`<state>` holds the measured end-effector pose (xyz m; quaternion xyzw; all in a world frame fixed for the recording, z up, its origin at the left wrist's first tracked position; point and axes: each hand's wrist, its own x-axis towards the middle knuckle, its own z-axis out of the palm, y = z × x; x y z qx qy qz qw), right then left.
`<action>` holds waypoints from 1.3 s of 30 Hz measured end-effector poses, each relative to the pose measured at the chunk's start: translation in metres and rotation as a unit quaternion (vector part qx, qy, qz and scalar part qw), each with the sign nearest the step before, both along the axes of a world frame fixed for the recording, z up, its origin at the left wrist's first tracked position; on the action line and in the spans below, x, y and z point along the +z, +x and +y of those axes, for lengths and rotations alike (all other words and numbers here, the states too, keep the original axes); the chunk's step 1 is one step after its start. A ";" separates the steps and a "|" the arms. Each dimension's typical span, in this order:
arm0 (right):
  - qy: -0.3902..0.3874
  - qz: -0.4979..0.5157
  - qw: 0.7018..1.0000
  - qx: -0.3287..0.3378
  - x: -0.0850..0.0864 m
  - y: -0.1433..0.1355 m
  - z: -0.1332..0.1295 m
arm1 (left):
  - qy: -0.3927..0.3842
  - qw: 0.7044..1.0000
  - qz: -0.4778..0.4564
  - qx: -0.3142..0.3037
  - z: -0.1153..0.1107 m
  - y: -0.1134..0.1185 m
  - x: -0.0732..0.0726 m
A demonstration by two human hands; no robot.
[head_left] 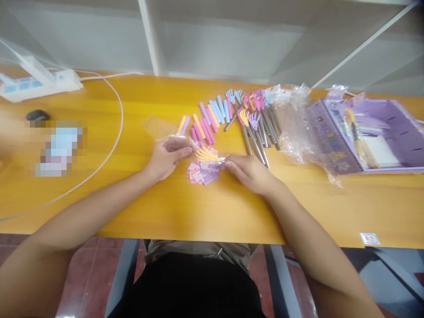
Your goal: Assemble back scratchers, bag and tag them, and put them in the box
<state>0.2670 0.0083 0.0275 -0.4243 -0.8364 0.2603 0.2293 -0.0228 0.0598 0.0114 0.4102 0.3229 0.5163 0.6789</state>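
Note:
My right hand (247,172) grips the metal rod of a back scratcher whose yellow claw head (206,154) points left. Its fingers are closed round the rod. A clear plastic bag (162,129) is pinched in my left hand (170,158), its mouth close to the yellow claw. Whether the claw touches the bag I cannot tell. Beneath the claw lies a small heap of pink and purple printed cards (203,173). Beyond my hands are several pink, yellow, purple and blue handle tubes (207,121), and to their right several back scratchers (260,119) with coloured claws and metal rods.
Clear plastic bags (293,119) lie in a pile beside a purple box (341,137) holding packed items. At the left are a power strip (43,86), a white cable (122,117), a dark mouse (37,115) and a blurred-out item (61,150). A small sticker (370,238) sits at the front edge.

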 end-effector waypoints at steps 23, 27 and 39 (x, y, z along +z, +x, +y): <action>-0.014 0.003 0.993 -0.119 -0.005 -0.033 -0.014 | 0.009 0.993 0.087 -0.085 -0.005 -0.003 -0.016; -0.002 0.005 0.992 -0.123 -0.007 -0.047 -0.024 | 0.067 0.975 0.169 -0.128 -0.009 -0.005 -0.013; -0.006 -0.004 0.990 -0.142 -0.003 -0.025 -0.012 | 0.083 0.987 0.100 0.100 -0.008 -0.005 -0.009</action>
